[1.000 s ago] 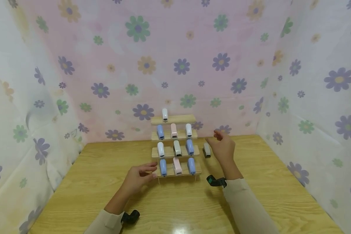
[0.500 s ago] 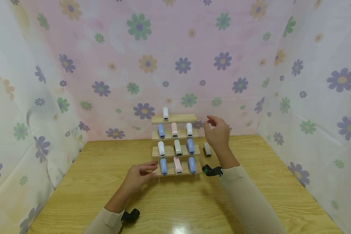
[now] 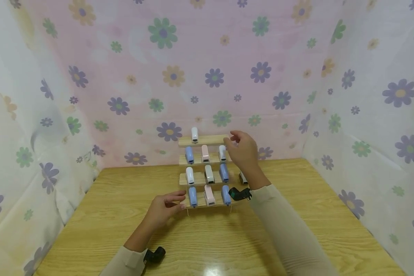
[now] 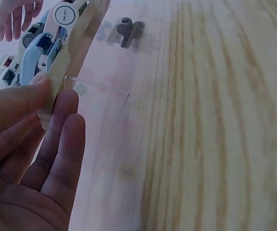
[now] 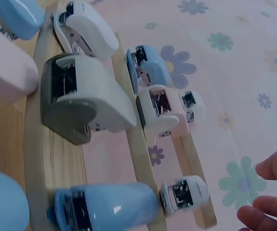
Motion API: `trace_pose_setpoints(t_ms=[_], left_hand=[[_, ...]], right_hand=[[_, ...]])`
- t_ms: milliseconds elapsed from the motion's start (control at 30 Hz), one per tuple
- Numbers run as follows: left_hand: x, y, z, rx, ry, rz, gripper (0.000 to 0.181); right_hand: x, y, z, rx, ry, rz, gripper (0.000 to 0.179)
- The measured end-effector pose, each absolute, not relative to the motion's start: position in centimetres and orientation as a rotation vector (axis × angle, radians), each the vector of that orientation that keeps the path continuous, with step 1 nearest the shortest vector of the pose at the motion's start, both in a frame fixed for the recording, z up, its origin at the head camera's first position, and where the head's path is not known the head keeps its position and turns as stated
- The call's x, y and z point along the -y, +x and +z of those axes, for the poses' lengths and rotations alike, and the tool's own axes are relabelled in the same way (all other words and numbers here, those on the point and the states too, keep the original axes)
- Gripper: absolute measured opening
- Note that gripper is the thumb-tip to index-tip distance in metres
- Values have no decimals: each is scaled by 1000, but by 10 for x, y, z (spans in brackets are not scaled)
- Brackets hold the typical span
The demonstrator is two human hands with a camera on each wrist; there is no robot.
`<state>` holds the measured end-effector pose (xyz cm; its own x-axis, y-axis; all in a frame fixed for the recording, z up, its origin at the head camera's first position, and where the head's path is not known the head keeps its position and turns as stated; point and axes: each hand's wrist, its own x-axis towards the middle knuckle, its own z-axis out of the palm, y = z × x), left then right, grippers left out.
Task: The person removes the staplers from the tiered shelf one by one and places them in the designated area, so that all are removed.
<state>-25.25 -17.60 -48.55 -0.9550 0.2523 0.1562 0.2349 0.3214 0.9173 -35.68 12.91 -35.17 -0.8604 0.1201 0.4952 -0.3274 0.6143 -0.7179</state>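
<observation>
A stepped wooden display stand [image 3: 207,142] holds rows of small staplers. My left hand [image 3: 160,211] pinches the left end of its lowest shelf. In the left wrist view the thumb lies on top of that shelf [image 4: 81,43], with fingers beneath, near a blue stapler [image 4: 35,55]. My right hand [image 3: 244,151] holds nothing; its fingers are loosely bent beside the top shelf's right end. In the right wrist view those fingers [image 5: 261,211] appear apart from the shelf. One white stapler [image 3: 194,135] stands at the left of the top shelf.
A grey stapler [image 3: 243,178] sits on the wooden table [image 3: 124,195] right of the stand, partly hidden by my right wrist. White, pink, blue and grey-green staplers [image 3: 209,174] fill the lower shelves. Flowered cloth [image 3: 207,76] hangs behind and at both sides.
My right hand has risen from beside the grey stapler and moved left to the top shelf's right end. The left hand keeps its hold on the lowest shelf.
</observation>
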Motion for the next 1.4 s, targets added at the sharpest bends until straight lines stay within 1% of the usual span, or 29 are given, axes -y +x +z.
trace_pose_setpoints(t_ms=[133,267,533,967,1233,1400], left_hand=[[176,-253,-485,-2527,460,1771,34],[174,-253,-485,-2515,470,1788,34],[173,-252,-490,-2505,489,1783,35],[171,-255,-485,-2513,478,1775,34],[174,-254,-485,-2502,475,1787,34],[177,-254,-486,-2503,452,1781,34]], right_hand=[[-120,-358,-349,2356,164,1189,55],[-111,-359,-348,2382,158,1178,58],[-92,-361,-341,2479,140,1060,60],[-63,-370,-328,2596,114,880,63],[-45,-377,-331,2639,121,845,69],[-39,-380,-334,2653,104,810,68]])
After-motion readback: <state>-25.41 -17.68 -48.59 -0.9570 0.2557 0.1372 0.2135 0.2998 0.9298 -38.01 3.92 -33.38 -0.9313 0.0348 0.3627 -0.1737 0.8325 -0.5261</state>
